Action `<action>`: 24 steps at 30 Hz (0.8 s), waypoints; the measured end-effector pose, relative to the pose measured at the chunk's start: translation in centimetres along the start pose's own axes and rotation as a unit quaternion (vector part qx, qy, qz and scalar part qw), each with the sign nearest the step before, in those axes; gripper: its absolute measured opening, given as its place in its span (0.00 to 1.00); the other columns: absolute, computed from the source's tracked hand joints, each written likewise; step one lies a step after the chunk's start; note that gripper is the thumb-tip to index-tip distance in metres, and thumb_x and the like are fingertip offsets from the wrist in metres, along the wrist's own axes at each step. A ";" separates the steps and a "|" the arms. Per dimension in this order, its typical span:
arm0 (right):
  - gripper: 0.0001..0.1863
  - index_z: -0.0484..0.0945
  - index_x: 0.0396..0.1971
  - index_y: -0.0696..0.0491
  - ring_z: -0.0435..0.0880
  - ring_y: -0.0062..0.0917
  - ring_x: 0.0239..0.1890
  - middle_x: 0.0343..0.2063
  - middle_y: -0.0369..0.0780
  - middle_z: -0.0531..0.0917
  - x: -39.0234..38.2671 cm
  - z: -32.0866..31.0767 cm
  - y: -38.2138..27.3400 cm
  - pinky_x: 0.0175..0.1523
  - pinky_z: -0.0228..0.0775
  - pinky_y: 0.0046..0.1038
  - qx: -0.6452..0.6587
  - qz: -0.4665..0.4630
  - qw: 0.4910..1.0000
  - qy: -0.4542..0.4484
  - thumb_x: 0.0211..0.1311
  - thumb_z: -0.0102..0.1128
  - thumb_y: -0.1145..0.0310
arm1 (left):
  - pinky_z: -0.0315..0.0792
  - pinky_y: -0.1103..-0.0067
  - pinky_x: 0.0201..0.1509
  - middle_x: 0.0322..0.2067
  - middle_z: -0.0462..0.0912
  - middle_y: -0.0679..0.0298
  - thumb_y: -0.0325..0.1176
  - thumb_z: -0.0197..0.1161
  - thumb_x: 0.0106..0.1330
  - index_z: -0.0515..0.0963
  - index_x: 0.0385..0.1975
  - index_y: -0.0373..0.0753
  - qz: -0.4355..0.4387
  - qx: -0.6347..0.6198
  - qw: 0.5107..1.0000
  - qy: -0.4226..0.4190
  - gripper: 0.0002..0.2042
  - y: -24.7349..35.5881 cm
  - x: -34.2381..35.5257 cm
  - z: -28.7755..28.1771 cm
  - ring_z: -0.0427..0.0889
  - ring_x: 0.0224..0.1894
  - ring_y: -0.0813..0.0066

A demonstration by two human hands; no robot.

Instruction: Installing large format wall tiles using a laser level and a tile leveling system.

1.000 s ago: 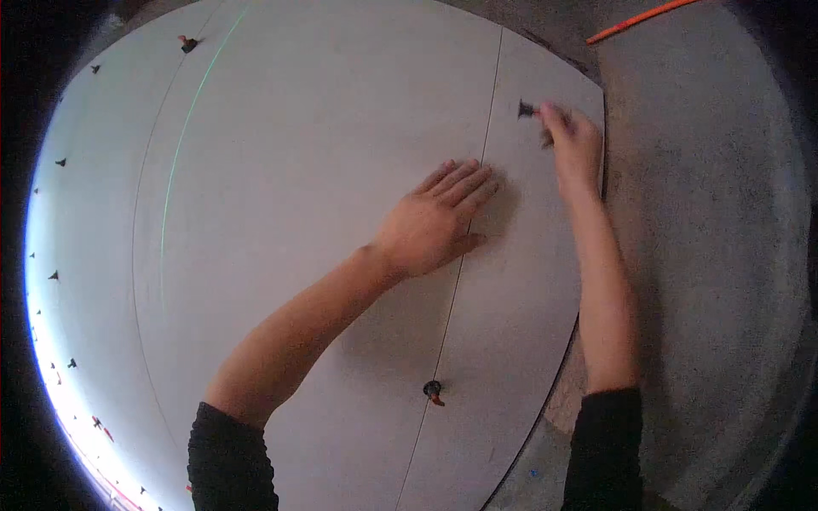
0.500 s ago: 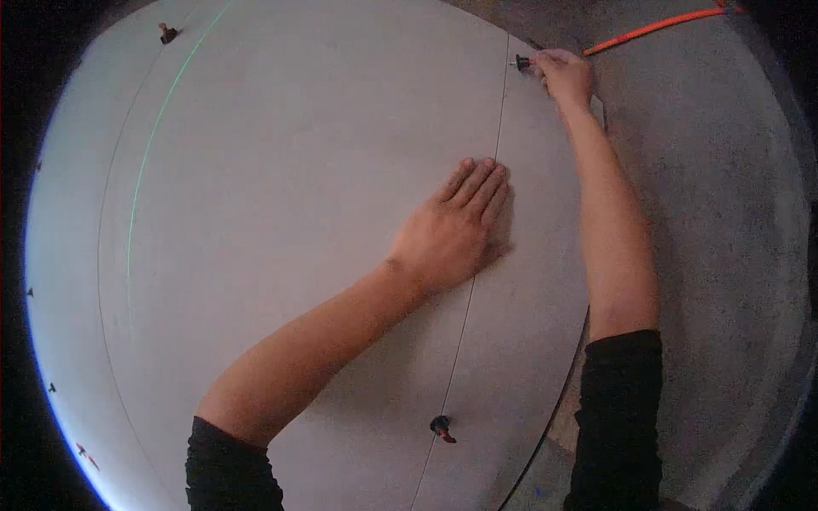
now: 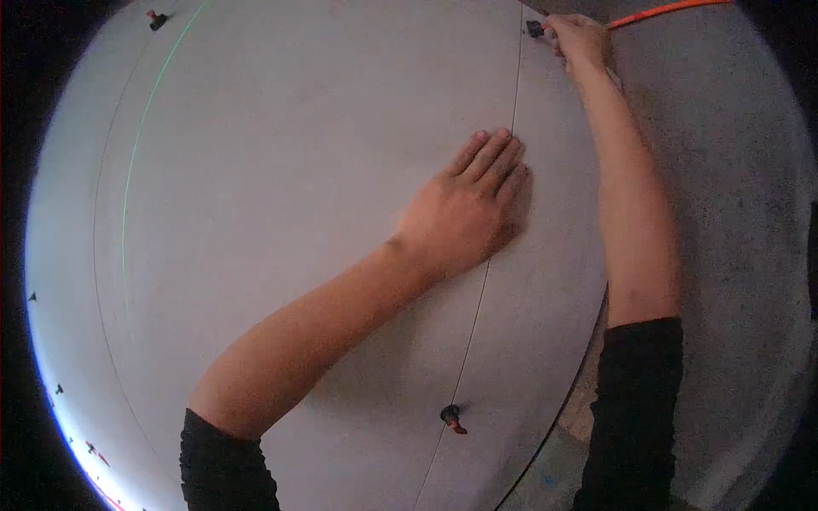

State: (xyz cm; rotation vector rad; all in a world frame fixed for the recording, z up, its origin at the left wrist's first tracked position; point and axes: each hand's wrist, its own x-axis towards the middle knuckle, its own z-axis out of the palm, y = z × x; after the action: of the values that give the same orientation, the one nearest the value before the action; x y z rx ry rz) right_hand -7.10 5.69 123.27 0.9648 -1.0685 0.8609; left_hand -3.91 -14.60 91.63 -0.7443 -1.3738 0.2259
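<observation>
Left hand [image 3: 464,217] lies flat, palm down, fingers straight and together, pressing on the big pale board [image 3: 281,196]; fingertips touch the thin dark line [image 3: 514,111] that runs across the sheet. It grips nothing. Right hand [image 3: 581,38] is closed, fingers pinched at the small dark clip [image 3: 534,28] where the line meets the board's far edge; whether it holds the clip itself or the string end, cannot tell.

Change over the last second: right hand has gone further out along the far edge, arm now nearly straight, and the left palm has slid closer to the line. Judged: the line is being pulled taut and pinned down at mid-length.

Line's near end sits at another clip, dark with red [image 3: 451,417], near the lower edge. A third clip [image 3: 155,19] sits at the far left corner. A thin green line [image 3: 141,128] curves down the left part. Orange cord [image 3: 673,8] lies on the grey floor [image 3: 733,213], just behind the right hand. Nothing blocks the line except the left hand's own fingers.
</observation>
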 end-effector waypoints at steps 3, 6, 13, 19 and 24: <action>0.12 0.87 0.29 0.55 0.81 0.20 0.18 0.19 0.34 0.84 -0.9 0.0 -0.8 0.23 0.73 0.28 -0.086 0.090 0.992 0.004 0.61 0.75 0.61 | 0.45 0.61 0.86 0.76 0.63 0.48 0.52 0.64 0.69 0.68 0.72 0.34 0.001 -0.008 1.000 0.008 0.37 0.0 -0.6 0.4 0.55 0.81 0.54; 0.12 0.87 0.32 0.55 0.79 0.19 0.17 0.20 0.34 0.84 -1.0 -0.7 0.1 0.22 0.71 0.29 -0.055 -0.005 0.998 0.012 0.61 0.75 0.60 | 0.46 0.61 0.86 0.76 0.63 0.48 0.51 0.64 0.69 0.69 0.71 0.35 0.010 -0.022 0.999 0.025 0.35 0.5 -0.5 0.6 0.56 0.81 0.53; 0.11 0.84 0.29 0.59 0.85 0.25 0.25 0.21 0.39 0.86 -4.9 3.1 -7.3 0.33 0.78 0.33 -0.199 0.015 0.980 -0.012 0.67 0.72 0.68 | 0.49 0.61 0.85 0.75 0.65 0.48 0.48 0.63 0.70 0.72 0.67 0.36 -0.001 -0.016 1.000 0.019 0.31 0.1 -1.7 0.9 0.58 0.80 0.52; 0.17 0.84 0.25 0.60 0.86 0.26 0.25 0.21 0.40 0.87 -5.2 0.9 -5.7 0.34 0.76 0.33 -0.175 -0.029 0.984 -0.003 0.67 0.74 0.61 | 0.68 0.59 0.75 0.64 0.79 0.51 0.40 0.65 0.69 0.76 0.65 0.40 -0.005 -0.143 0.989 0.037 0.25 -2.8 1.7 0.8 0.76 0.68 0.50; 0.22 0.83 0.29 0.64 0.87 0.30 0.28 0.24 0.43 0.89 -4.7 2.8 -4.3 0.37 0.76 0.36 -0.071 -0.074 0.994 0.044 0.70 0.70 0.56 | 0.80 0.60 0.58 0.53 0.86 0.52 0.43 0.68 0.67 0.82 0.55 0.39 -0.160 -0.143 0.942 0.258 0.21 -12.2 14.0 0.8 0.83 0.58 0.47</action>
State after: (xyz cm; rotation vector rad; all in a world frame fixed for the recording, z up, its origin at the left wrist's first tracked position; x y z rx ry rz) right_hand -5.27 1.08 118.34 0.8665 -0.9571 0.6903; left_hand -4.94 -15.75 110.21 -0.7387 -1.0073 -0.4123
